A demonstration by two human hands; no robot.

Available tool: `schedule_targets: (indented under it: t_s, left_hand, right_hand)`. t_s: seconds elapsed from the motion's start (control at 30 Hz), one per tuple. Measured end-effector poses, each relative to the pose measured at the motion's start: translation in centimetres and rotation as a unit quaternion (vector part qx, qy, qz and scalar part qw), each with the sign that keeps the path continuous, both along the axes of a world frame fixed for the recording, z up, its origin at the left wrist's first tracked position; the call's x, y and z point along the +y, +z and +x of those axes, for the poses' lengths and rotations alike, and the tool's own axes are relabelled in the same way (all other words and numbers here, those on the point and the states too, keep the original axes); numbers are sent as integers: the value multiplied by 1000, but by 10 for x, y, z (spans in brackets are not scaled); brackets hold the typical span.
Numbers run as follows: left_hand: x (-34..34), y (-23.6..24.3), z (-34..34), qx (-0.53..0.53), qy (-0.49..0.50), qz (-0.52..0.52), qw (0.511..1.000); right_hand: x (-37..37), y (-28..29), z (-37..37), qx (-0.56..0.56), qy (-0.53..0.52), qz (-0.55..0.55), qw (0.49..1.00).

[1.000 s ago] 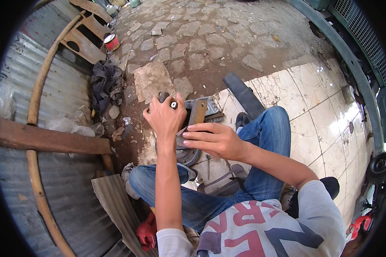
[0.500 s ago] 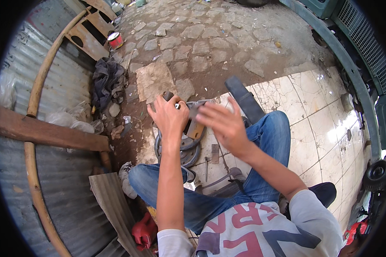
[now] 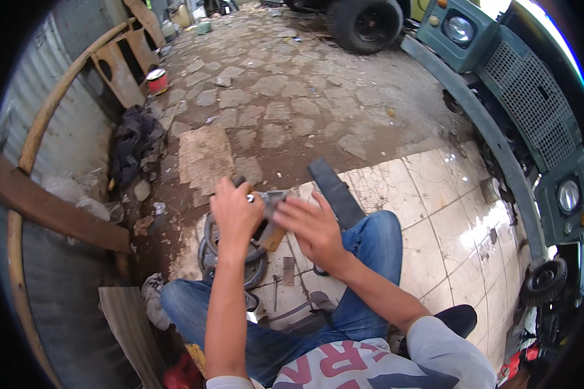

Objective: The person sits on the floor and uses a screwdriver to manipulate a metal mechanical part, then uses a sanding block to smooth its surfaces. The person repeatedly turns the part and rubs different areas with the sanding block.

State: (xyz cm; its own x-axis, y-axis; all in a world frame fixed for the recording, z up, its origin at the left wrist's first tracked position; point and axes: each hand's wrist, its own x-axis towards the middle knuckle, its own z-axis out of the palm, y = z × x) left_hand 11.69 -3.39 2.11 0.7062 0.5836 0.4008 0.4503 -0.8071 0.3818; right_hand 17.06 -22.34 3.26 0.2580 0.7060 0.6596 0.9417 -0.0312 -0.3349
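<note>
My left hand point(image 3: 235, 211) is closed round a dark part with a rounded end point(image 3: 239, 181) and a shiny metal tip; most of it is hidden by my fingers. My right hand point(image 3: 310, 230) is beside it, fingers together and thumb raised. Its fingertips are blurred over a dark grey piece that I cannot make out. Just below both hands is a tan curved block point(image 3: 272, 238), partly covered. Under my left wrist, dark curved metal rings point(image 3: 256, 272) lie on the tiles. A small flat brown piece point(image 3: 288, 271) and a thin metal rod point(image 3: 275, 292) lie nearer my legs.
A long dark flat piece point(image 3: 336, 193) lies beyond my right knee on white tiles point(image 3: 428, 188). A ragged brown mat point(image 3: 206, 155) lies on the dirt ahead. Corrugated sheets and a wooden beam point(image 3: 58, 204) stand left; a green vehicle's bumper point(image 3: 499, 139) is right.
The view has tilted up and shifted right, showing more of the vehicle and a wheel. My left hand keeps its hold; my right hand, blurred in both frames, stays close beside it.
</note>
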Motion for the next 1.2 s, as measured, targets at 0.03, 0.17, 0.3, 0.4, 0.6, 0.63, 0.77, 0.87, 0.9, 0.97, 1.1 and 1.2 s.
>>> schedule_targets:
  t_s: [0.03,0.17,0.3,0.4,0.6,0.63,0.77,0.87,0.9,0.97,1.1,1.2]
  left_hand:
    - [-3,-1,3,7,-8,-7,1000]
    - [-3,5,0,3,-6,-11,1000]
    - [2,6,2,3,7,-16,1000]
    - [7,4,2,-10,16,-17,1000]
    - [8,3,-4,-31,-10,-8,999]
    - [8,4,-6,-34,-19,-15,999]
    - [6,7,-6,7,-1,-61,998]
    - [6,6,-5,23,-2,-74,997]
    - [6,5,-5,29,0,-75,997]
    - [5,4,-6,17,-2,-74,997]
    - [3,-4,-5,-18,5,-50,999]
    - [3,-6,-3,-22,8,-7,1000]
  right_hand:
    - [-3,-3,-7,-8,10,9,1000]
    - [-2,3,6,22,-44,3,999]
    - [-4,3,-7,-22,-17,-18,999]
    - [-4,-3,2,-34,7,-29,999]
    - [1,-2,-17,-42,38,-13,998]
    - [2,-2,-12,-55,49,-13,997]
    - [9,-4,-15,-17,-17,-19,1000]
    - [6,-2,-15,-68,68,-23,995]
    - [5,-1,-9,-78,85,-26,993]
    - [8,-7,-5,-22,19,-7,1000]
    - [8,-8,-11,-24,24,8,999]
    - [9,-2,4,-22,-1,3,1000]
